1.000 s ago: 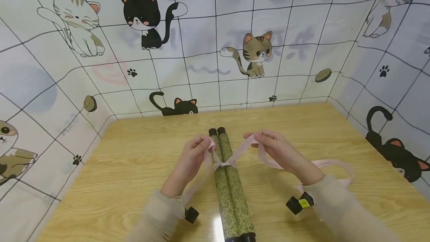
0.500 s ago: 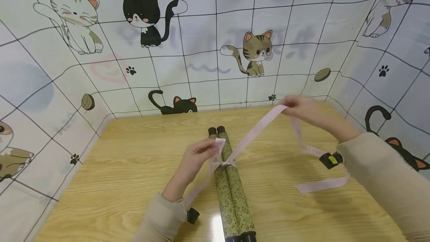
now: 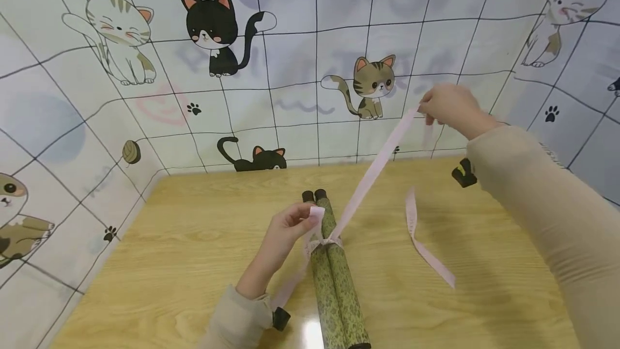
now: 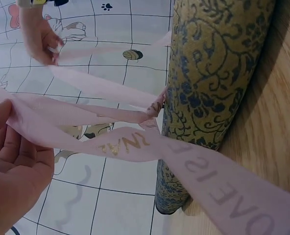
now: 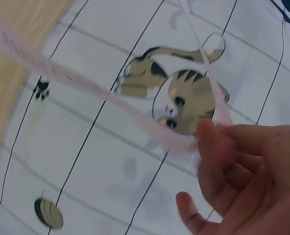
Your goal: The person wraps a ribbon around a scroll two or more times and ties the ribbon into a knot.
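Two scrolls [image 3: 334, 284] in green-and-dark patterned cloth, with dark end knobs, lie side by side on the table. A pink ribbon [image 3: 373, 171] with printed letters is knotted around both. My left hand [image 3: 286, 230] pinches a folded loop of the ribbon just above the knot; that loop [image 4: 61, 117] shows large in the left wrist view. Raised high at the right, my right hand [image 3: 452, 106] pinches the other length between thumb and fingers, drawn taut from the knot. The ribbon's loose tail [image 3: 414, 225] hangs down past the right hand onto the table side.
A wood-grain table [image 3: 218, 220] lies beneath, backed by a cloth wall [image 3: 290, 90] printed with cats and grid lines. Small black wrist cameras, one the right camera [image 3: 464, 173], hang below the beige sleeves.
My right hand has lifted up and right from near the scrolls, stretching its ribbon length taut and swinging the tail. My left hand stays by the knot, holding its loop.
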Demonstrator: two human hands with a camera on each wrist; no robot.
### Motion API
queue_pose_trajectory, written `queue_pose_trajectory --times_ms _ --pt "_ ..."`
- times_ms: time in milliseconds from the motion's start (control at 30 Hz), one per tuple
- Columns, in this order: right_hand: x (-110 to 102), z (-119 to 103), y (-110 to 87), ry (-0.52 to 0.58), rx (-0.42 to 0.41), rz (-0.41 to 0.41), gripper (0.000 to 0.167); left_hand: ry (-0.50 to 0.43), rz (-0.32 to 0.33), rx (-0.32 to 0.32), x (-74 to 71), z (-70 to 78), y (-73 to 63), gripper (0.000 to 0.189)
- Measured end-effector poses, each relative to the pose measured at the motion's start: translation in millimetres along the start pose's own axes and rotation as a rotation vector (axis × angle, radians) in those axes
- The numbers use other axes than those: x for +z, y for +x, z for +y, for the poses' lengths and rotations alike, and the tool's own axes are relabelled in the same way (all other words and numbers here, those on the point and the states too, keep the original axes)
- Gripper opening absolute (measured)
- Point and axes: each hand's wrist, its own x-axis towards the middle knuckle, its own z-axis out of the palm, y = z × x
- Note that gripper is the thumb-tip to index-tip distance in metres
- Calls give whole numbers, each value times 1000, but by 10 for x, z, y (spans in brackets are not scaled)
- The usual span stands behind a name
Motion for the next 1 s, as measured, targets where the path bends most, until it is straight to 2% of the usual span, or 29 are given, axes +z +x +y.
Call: queue_pose_trajectory --times_ms 167,333,433,567,667,767,867,1000 --pt "216 -439 176 218 -92 123 41 -13 -6 -24 -29 -10 -41 23" --pt "405 -937 204 443 -235 246 31 -12 -3 -18 -42 -15 -42 23" --pt "485 -1247 167 581 -347 225 26 -16 -14 -12 -24 -20 -35 24" --pt "616 -1573 57 683 -552 105 24 -9 -35 -3 3 -6 -41 24" --pt "746 -1697 -33 647 -675 -1 24 -6 -40 12 4 4 -34 22" --pt "915 -1718 -81 501 -734 -87 31 -27 -15 24 -7 9 -14 22" --pt "1089 -1671 -127 362 -749 -124 31 -40 56 38 -25 14 1 22" --pt "1201 -1575 -293 353 -688 -248 35 -42 162 59 -73 18 16 23"
